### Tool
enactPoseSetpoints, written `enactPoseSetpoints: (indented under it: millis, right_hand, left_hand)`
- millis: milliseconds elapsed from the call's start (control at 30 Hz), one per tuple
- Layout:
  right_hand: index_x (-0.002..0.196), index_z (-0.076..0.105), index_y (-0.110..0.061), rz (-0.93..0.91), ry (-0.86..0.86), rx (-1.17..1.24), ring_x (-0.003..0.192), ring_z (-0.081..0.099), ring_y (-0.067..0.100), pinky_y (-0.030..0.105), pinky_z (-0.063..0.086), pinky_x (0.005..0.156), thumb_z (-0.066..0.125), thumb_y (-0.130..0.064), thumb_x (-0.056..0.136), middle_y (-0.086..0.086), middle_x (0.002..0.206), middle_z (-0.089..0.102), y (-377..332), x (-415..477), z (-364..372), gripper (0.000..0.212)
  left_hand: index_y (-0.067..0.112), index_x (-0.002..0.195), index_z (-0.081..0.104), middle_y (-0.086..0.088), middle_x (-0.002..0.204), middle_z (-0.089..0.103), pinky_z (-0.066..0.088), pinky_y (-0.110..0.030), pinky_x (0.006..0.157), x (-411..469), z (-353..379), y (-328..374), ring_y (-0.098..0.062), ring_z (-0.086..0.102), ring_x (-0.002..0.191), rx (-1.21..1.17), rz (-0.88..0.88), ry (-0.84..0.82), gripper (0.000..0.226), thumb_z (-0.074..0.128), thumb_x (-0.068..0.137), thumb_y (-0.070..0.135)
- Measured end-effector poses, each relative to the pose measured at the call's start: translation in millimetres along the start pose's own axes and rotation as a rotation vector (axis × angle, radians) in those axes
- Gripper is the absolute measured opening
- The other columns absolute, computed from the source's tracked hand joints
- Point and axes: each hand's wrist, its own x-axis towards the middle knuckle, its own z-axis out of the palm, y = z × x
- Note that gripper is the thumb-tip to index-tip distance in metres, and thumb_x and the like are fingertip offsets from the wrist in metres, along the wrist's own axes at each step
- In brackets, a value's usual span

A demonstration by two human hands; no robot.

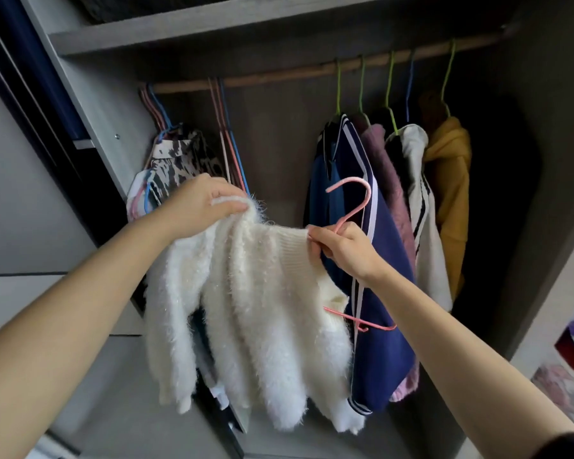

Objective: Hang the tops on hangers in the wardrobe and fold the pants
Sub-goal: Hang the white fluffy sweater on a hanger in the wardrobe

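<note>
A fluffy white sweater (256, 303) hangs in front of the open wardrobe, held up between both hands. My left hand (196, 207) grips its upper left edge. My right hand (342, 246) holds the neck of a pink hanger (352, 207) together with the sweater's ribbed collar. The hanger's hook points up and left, and one lower end of it sticks out from under the sweater at the right. The rest of the hanger is hidden inside the knit.
A wooden rail (312, 71) runs across the wardrobe. Several tops hang on its right: navy striped (375, 246), mauve, white, mustard yellow (451, 200). Empty pink and blue hangers (227, 134) and a patterned garment (179, 160) hang at the left. A shelf (212, 31) sits above.
</note>
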Motion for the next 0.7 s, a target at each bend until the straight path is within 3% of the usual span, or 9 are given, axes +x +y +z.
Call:
enactPoseSetpoints:
  millis: [67,167,233,300,367,433,533,633,700]
  right_hand:
    - [0.056,0.061,-0.001,0.005,0.046,-0.017,0.042,0.031,0.006,0.01,0.03,0.047,0.053,-0.033,0.1,-0.005,0.045,0.036,-2,1,-3,0.056]
    - [0.056,0.064,-0.002,0.022,0.069,-0.043,0.044,0.033,0.006,0.012,0.034,0.051,0.052,-0.035,0.1,-0.005,0.046,0.04,-1,0,-8,0.056]
    - [0.055,0.066,-0.007,0.024,0.076,-0.064,0.049,0.038,0.007,0.013,0.038,0.058,0.053,-0.035,0.1,-0.004,0.049,0.048,0,-1,-12,0.054]
    - [0.055,0.067,-0.011,0.017,0.07,-0.115,0.054,0.041,0.011,0.016,0.04,0.062,0.053,-0.038,0.099,0.009,0.055,0.052,1,-4,-15,0.054]
    - [0.056,0.069,-0.013,0.017,0.074,-0.165,0.056,0.042,0.016,0.016,0.041,0.061,0.053,-0.04,0.099,0.019,0.062,0.056,1,-6,-17,0.053]
    - [0.057,0.071,-0.014,0.021,0.096,-0.205,0.052,0.044,0.012,0.013,0.04,0.059,0.053,-0.039,0.1,0.01,0.057,0.06,2,-9,-18,0.053]
    - [0.058,0.071,-0.016,0.029,0.134,-0.272,0.042,0.045,0.004,0.012,0.038,0.056,0.052,-0.037,0.101,-0.016,0.043,0.052,3,-14,-20,0.052]
    - [0.059,0.071,-0.018,0.057,0.156,-0.314,0.039,0.045,0.003,0.016,0.035,0.054,0.051,-0.036,0.102,-0.021,0.04,0.048,4,-18,-20,0.051]
    - [0.058,0.071,-0.018,0.077,0.165,-0.328,0.039,0.042,0.005,0.025,0.038,0.055,0.051,-0.037,0.102,-0.018,0.04,0.049,5,-19,-21,0.052]
  left_hand:
    - [0.025,0.113,0.069,0.011,0.105,0.066,0.034,-0.034,0.092,-3,18,4,-0.017,0.05,0.104,0.329,0.032,-0.014,0.036,0.041,0.099,0.042]
    - [0.02,0.117,0.057,0.002,0.107,0.064,0.032,-0.036,0.091,-13,42,13,-0.024,0.058,0.104,0.296,-0.018,-0.012,0.05,0.02,0.096,0.046]
    - [0.027,0.119,0.055,0.009,0.115,0.063,0.042,-0.037,0.091,-19,53,12,-0.017,0.06,0.105,0.142,-0.039,-0.029,0.056,0.027,0.092,0.067]
    - [0.039,0.114,0.059,0.021,0.117,0.06,0.047,-0.037,0.093,-21,56,7,-0.007,0.058,0.108,0.057,-0.043,-0.046,0.054,0.045,0.081,0.079]
    - [0.048,0.101,0.064,0.024,0.106,0.059,0.049,-0.039,0.093,-20,60,4,-0.003,0.059,0.103,-0.016,-0.029,-0.046,0.032,0.063,0.077,0.069]
    - [0.051,0.089,0.062,0.025,0.101,0.056,0.05,-0.042,0.089,-20,65,3,-0.001,0.059,0.097,-0.022,0.0,-0.025,0.014,0.072,0.078,0.052]
    - [0.045,0.087,0.055,0.028,0.104,0.051,0.052,-0.041,0.08,-21,75,1,-0.001,0.058,0.091,0.063,0.011,0.006,0.02,0.073,0.08,0.042]
    - [0.043,0.097,0.059,0.027,0.107,0.052,0.051,-0.033,0.079,-27,88,3,-0.001,0.054,0.096,0.113,0.08,0.096,0.023,0.073,0.083,0.031]
    - [0.036,0.112,0.069,0.024,0.11,0.057,0.048,-0.028,0.083,-32,99,3,-0.005,0.052,0.101,0.119,0.162,0.147,0.034,0.074,0.085,0.016]
